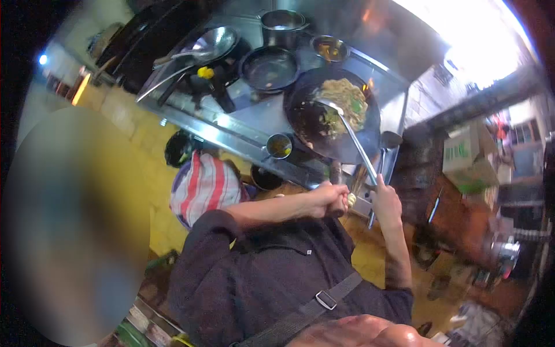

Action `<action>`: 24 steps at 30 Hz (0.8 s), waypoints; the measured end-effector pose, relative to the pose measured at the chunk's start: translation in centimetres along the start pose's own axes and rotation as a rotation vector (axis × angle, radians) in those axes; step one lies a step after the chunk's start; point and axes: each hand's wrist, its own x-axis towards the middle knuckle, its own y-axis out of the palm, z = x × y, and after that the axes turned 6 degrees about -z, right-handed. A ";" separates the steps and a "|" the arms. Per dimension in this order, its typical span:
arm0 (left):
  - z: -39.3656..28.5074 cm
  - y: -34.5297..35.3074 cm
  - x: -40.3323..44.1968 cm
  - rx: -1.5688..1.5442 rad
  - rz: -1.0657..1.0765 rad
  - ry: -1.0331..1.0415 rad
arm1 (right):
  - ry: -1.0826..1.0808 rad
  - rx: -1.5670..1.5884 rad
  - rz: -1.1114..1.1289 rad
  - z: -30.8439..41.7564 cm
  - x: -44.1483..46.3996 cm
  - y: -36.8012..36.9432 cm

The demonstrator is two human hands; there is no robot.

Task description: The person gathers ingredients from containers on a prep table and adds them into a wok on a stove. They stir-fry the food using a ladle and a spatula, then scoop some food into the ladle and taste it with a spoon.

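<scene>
My left hand (326, 199) is wrapped round the wooden handle (337, 173) of a black wok (298, 118) on the stove. In the wok lies a pale heap of stir-fried noodles (344, 95) with green bits, gathered toward the far right side. My right hand (386, 202) grips the long metal handle of a ladle (355, 139), whose bowl touches the food. Behind the ladle, flames show at the wok's right rim.
Left of the wok sit an empty-looking dark pan (269, 68) and a metal strainer (217, 43). A pot (283, 28) and a sauce bowl (330, 50) stand behind. A small cup (278, 146) is at the stove's front. Cardboard box (468, 153) at right; striped cloth (202, 188) below left.
</scene>
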 end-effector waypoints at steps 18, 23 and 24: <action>-4.7 -7.7 9.1 -0.134 0.042 0.015 | 0.072 0.043 0.115 2.0 -0.5 1.9; -0.1 -4.0 0.8 0.046 -0.017 -0.139 | 0.244 -0.025 -0.019 -1.3 0.3 -1.5; -1.0 -4.2 1.4 0.121 -0.071 -0.077 | 0.221 0.104 -0.088 -1.9 -0.7 -2.9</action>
